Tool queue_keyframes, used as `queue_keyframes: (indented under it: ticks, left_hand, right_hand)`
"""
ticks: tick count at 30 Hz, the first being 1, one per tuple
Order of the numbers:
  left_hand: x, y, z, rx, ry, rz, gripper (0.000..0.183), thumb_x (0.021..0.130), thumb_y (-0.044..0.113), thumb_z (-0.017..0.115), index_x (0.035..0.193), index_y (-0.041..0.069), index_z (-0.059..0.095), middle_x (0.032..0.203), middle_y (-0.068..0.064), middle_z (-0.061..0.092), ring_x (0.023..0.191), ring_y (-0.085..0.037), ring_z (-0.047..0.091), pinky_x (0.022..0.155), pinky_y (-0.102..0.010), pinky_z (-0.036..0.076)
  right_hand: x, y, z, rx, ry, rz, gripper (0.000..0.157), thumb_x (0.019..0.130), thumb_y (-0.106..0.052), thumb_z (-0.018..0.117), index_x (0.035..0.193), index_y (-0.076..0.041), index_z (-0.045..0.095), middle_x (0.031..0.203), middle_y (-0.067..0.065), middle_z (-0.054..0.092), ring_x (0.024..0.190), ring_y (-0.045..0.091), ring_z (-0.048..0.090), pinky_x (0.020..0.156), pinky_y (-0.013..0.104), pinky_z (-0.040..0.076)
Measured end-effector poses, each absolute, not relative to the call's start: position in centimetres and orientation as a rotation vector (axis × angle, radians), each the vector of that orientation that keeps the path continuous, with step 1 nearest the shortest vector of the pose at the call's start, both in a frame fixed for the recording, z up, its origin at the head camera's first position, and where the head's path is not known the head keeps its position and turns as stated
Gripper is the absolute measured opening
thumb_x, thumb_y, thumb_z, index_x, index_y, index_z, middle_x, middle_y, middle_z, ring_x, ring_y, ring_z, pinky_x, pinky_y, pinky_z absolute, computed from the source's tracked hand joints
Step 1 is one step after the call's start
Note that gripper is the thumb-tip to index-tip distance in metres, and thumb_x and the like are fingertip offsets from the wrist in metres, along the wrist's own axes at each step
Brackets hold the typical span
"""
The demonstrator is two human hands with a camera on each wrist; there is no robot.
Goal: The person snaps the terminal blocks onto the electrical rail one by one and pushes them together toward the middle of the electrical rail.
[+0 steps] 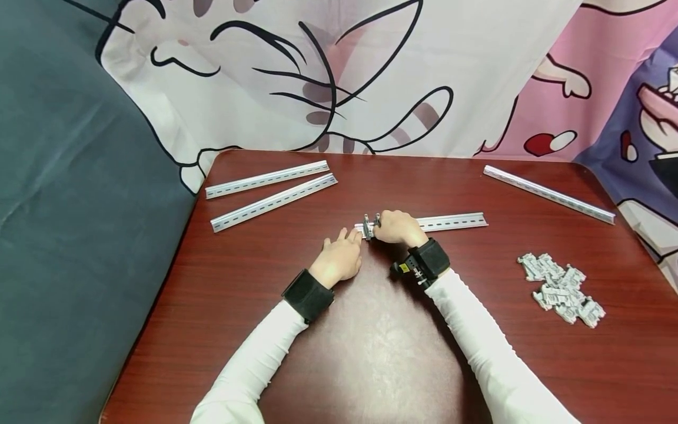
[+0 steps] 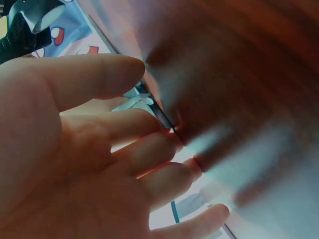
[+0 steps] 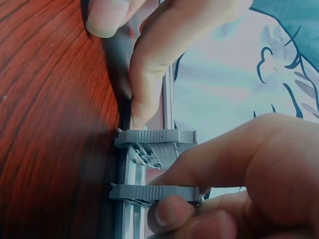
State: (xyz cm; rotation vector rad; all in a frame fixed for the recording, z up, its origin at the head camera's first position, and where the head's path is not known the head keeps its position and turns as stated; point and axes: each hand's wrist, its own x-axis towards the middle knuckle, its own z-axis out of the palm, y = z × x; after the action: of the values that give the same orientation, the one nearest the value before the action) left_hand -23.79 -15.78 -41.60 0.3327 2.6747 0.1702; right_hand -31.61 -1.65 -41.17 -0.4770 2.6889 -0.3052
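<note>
A slotted metal DIN rail lies in front of both hands, in the middle of the table. Two grey plastic rail clamps sit across it near its left end, a small gap apart. My right hand pinches the right-hand clamp between thumb and fingers. With its fingers extended, my left hand touches the rail's left end; in the right wrist view one of its fingertips is against the rail beside the other clamp. In the left wrist view the fingers hide most of the rail.
Two more DIN rails lie at the back left of the brown table. Another rail is angled at the back right. Below it is a loose pile of several grey clamps. A printed cloth hangs behind the table.
</note>
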Motion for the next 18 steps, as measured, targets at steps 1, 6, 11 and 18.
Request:
queue_keyframes:
  ticks: [1,6,11,18]
  left_hand:
    - [-23.81,-15.77,-41.58,0.334,2.677,0.169,0.062,0.101,0.027,0.047,0.154,0.005,0.022,0.162,-0.008,0.020,0.150,-0.029,0.019,0.113,-0.056,0.029]
    - [-23.84,-15.74,-41.44,0.326,2.682,0.172,0.062,0.101,0.027,0.048,0.154,0.006,0.023,0.162,-0.008,0.020,0.150,-0.029,0.019,0.113,-0.056,0.029]
    - [-23.89,-15.75,-41.35,0.317,2.682,0.172,0.062,0.101,0.026,0.047,0.154,0.006,0.023,0.162,-0.008,0.020,0.150,-0.028,0.019,0.113,-0.056,0.028]
    - [-23.81,-15.73,-41.51,0.330,2.677,0.182,0.061,0.102,0.026,0.046,0.154,0.005,0.022,0.162,-0.009,0.020,0.150,-0.029,0.018,0.113,-0.056,0.029]
  right_hand:
    - [-31.66,-1.62,-41.14,-0.480,2.685,-0.305,0.024,0.087,-0.022,0.052,0.065,-0.013,0.049,0.083,0.010,0.062,0.073,0.025,0.057,0.063,0.039,0.047]
    - [-31.84,-1.55,-40.87,-0.480,2.657,-0.307,0.025,0.088,-0.023,0.051,0.065,-0.014,0.047,0.074,0.005,0.054,0.070,0.022,0.053,0.062,0.036,0.044]
    - [-32.16,-1.50,-40.78,-0.485,2.638,-0.317,0.025,0.087,-0.023,0.052,0.065,-0.014,0.047,0.074,0.005,0.054,0.069,0.021,0.051,0.063,0.034,0.043]
    - [-32.14,-1.50,-40.95,-0.471,2.630,-0.317,0.023,0.087,-0.023,0.052,0.065,-0.013,0.048,0.077,0.006,0.055,0.071,0.022,0.051,0.063,0.033,0.042]
